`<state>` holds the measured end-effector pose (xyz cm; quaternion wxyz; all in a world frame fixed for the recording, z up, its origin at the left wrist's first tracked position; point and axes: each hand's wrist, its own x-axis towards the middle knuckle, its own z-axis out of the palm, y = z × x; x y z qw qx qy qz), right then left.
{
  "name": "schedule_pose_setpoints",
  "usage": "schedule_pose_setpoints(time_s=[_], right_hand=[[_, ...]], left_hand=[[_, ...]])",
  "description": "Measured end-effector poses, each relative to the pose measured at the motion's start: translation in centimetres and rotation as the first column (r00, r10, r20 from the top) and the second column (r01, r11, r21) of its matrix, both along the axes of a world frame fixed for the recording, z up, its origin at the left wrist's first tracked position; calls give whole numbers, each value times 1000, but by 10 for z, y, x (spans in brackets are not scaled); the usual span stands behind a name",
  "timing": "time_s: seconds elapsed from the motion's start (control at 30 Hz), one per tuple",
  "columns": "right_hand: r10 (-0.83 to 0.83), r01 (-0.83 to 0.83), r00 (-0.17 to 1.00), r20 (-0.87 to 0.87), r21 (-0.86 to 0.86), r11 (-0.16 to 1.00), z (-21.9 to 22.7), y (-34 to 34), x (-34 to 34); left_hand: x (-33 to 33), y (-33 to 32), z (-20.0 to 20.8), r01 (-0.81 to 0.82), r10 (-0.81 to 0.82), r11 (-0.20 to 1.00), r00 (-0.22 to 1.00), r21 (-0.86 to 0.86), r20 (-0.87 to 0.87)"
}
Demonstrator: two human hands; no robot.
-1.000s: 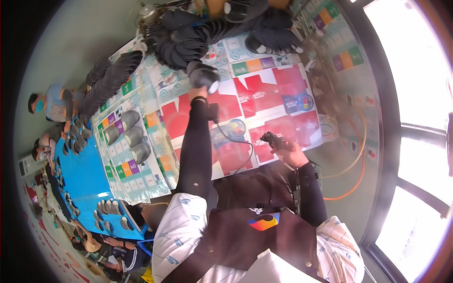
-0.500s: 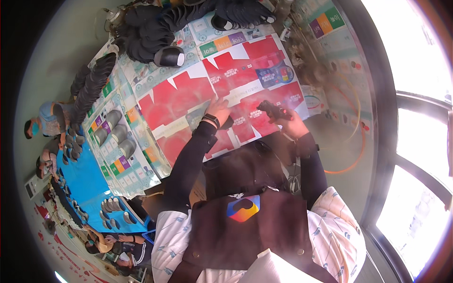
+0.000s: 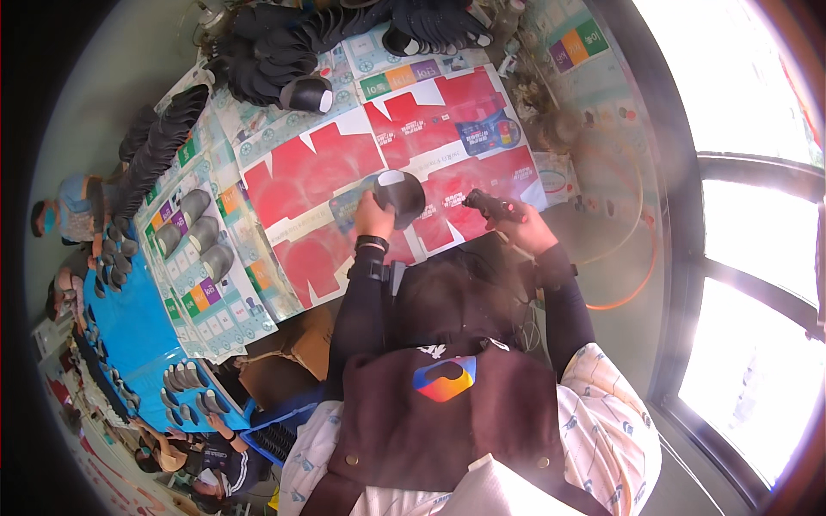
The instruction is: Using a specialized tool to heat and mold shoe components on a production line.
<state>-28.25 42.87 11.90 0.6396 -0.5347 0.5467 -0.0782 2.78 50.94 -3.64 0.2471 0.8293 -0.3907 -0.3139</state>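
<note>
My left hand (image 3: 375, 217) grips a curved black piece, apparently a shoe upper (image 3: 408, 199), by its left side. A white patch shows at the far edge of this piece. In my right hand (image 3: 531, 230) is a black spray gun (image 3: 494, 205), its nozzle end pointing left toward the upper. A short gap lies between the two. Below both hands spreads a red and white printed cardboard sheet (image 3: 318, 176) on the table. My right fingers are partly hidden behind the gun.
Overlapping rows of black uppers (image 3: 267, 64) lie along the table's far side. Several grey pieces (image 3: 204, 234) rest on the left. An orange hose (image 3: 632, 297) curves at the right, near the windows. Co-workers sit along a blue table (image 3: 129, 301) at the far left.
My left hand has drawn back toward me from the cardboard and turned the black upper into view. My right hand keeps the spray gun at nearly the same spot.
</note>
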Motion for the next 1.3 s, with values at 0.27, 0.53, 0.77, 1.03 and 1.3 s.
schedule_pose_setpoints(time_s=[0.27,0.53,0.77,1.03,1.3], right_hand=[[188,-201,975,-119,-109,973,1,-42,27],[356,-383,923,-144,-311,870,-42,-68,47],[323,-382,920,-224,-313,870,-46,-71,43],[265,-366,918,-294,-375,852,-42,-71,43],[300,-377,917,-263,-321,869,-35,-62,39]], left_hand=[[-56,-35,-9,5,-4,1000,996,11,-88],[-71,-27,-46,-33,25,999,983,-42,-182],[-71,-23,-34,-21,8,997,984,-70,-177],[-71,-25,-35,-15,8,1000,966,-22,-259],[-71,-25,-47,5,-18,999,961,-46,-277]])
